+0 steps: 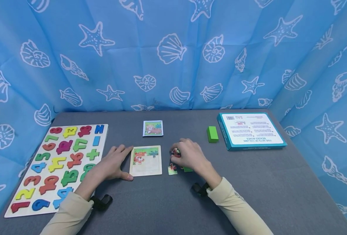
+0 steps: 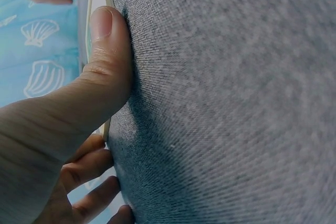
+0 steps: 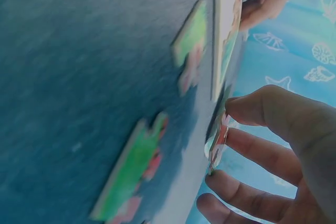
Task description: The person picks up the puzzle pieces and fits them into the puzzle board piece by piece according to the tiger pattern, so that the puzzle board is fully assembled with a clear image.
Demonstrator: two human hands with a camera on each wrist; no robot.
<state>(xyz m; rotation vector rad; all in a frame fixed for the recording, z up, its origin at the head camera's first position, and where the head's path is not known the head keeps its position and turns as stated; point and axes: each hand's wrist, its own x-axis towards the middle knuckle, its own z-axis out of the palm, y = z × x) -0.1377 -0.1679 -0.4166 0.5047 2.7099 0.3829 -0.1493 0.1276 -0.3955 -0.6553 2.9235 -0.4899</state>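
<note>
The curtain (image 1: 172,76) is bright blue with white outlined shells and starfish, above a dark grey desk (image 1: 150,209). The puzzle tray (image 1: 148,168) is pale cream with an orange-and-white tiger (image 1: 139,159) against green, the loose puzzle pieces (image 3: 123,177) show green with red and pink, and the white-edged picture card (image 1: 153,128) mixes green, blue and pink. A white number board (image 1: 102,142) carries red, yellow, green, blue and purple figures, the block (image 1: 212,134) is plain green, the box (image 1: 253,129) teal with a white panel, and the sleeves (image 1: 238,205) cream.
</note>
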